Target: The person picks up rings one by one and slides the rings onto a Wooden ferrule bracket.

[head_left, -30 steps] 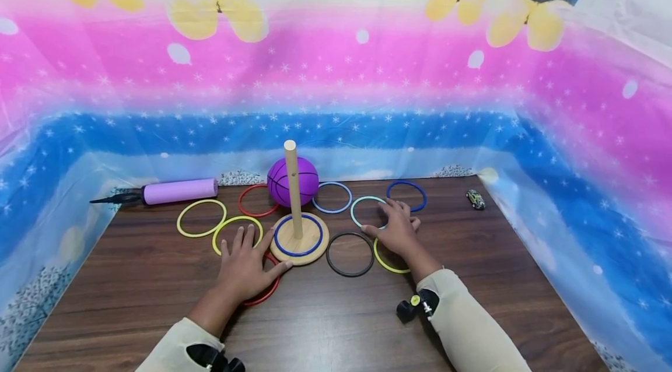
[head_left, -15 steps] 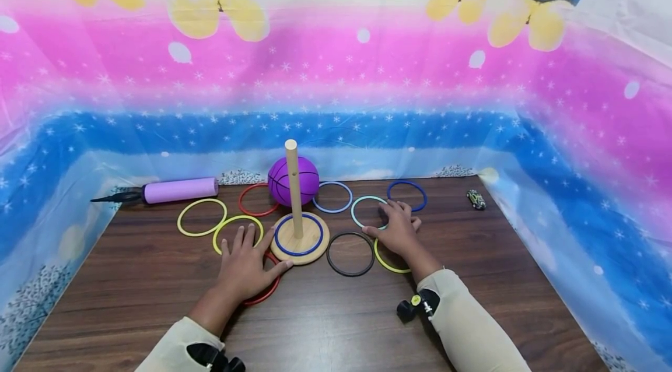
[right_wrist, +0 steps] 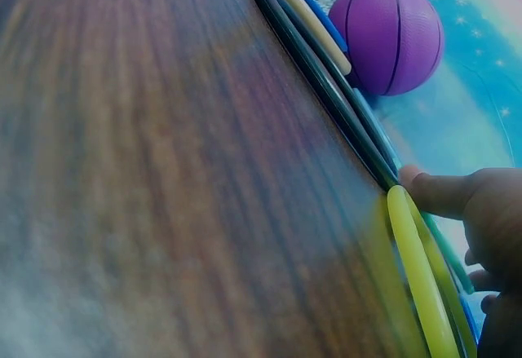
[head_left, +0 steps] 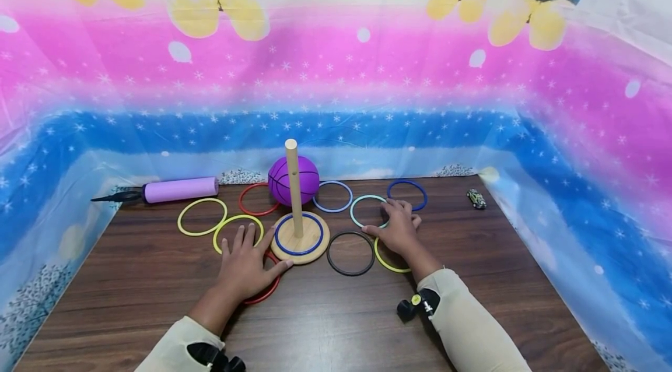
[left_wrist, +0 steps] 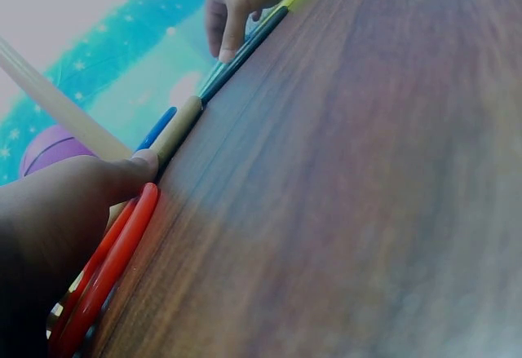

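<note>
The left hand (head_left: 241, 267) lies with spread fingers over a pair of red rings (left_wrist: 114, 268) and part of a yellow ring (head_left: 238, 217). Its thumb and index finger touch the edge of a round wooden base (head_left: 283, 244), which bears an upright peg (head_left: 294, 185) with a blue ring (head_left: 297, 255) around its foot. The right hand (head_left: 398, 231) arches beside a teal ring (head_left: 362, 200) lying flat, with thumb and index fingertips at its rim. Below that wrist sits another yellow ring (right_wrist: 420, 276), partly hidden, next to a black ring (head_left: 350, 274).
Behind the peg is a purple ball (head_left: 280, 182), between a red ring (head_left: 244, 194) and a light blue ring (head_left: 349, 194). A dark blue ring (head_left: 424, 194), a toy car (head_left: 476, 199), a purple hand pump (head_left: 181, 190) and a yellow ring (head_left: 181, 226) lie farther out.
</note>
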Tool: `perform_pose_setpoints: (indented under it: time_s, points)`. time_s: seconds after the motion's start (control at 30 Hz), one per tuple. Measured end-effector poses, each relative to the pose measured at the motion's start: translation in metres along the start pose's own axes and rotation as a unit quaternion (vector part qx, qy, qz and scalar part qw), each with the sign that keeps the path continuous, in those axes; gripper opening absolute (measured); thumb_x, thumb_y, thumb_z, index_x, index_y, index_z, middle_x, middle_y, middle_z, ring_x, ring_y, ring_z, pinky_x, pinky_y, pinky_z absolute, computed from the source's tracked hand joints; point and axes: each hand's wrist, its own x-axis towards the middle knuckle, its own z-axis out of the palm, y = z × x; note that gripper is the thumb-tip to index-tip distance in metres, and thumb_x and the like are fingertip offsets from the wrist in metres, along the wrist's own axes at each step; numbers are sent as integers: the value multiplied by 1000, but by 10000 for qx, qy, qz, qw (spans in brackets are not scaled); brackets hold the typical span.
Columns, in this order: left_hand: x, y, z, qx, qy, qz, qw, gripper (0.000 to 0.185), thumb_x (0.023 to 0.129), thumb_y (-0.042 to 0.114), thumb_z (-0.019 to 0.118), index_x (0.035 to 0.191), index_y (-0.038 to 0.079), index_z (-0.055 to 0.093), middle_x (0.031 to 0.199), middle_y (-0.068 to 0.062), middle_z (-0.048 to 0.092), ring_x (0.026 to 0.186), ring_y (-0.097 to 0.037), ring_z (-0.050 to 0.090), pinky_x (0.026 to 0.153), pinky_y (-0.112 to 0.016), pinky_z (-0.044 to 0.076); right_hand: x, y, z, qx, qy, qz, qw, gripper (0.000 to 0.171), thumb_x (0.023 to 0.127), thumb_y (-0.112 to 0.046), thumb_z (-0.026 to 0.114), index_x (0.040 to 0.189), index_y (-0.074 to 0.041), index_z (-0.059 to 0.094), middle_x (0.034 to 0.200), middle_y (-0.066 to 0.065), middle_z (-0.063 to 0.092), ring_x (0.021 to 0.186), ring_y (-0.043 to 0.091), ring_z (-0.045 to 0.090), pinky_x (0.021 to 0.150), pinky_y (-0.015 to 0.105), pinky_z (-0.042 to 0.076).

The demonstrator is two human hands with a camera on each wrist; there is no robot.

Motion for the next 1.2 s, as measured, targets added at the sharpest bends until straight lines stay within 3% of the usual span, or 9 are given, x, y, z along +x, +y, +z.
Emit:
perform_pose_setpoints:
  time_s: [0.33,0.77,1.0,1.2]
  points:
    - [1,0,-1,19,-20,-15,10000,96,97,76,64,173,22,37,173,-35,31,163,-59,23,123,-88,15,1,-3,-2,219,258,31,9994,94,89,-54,89,161,-5,53,172,17,44,162,41,30,119,70,21]
    - [2,-1,1,29,-67,-16,10000,97,97,78,63,173,23,37,173,-35,31,163,-60,23,123,-88,15,-3,-3,-3,697,838,-287,9936,90,90,-47,90,158,1,55,169,18,46,161,42,31,120,73,18]
    - [2,-1,2,15,-74,-26,10000,98,97,79,62,173,23,36,173,-35,31,163,-60,23,122,-89,15,-4,-5,-2,1108,1232,-523,9848,88,88,-43,93,154,4,59,168,18,48,144,54,48,123,73,17]
    - [2,-2,2,21,-76,-42,10000,98,97,79,62,173,23,36,173,-35,31,164,-59,22,123,-88,14,-4,-8,-2,1374,1503,-825,9756,84,86,-38,95,150,6,62,166,17,51,141,50,54,120,71,22]
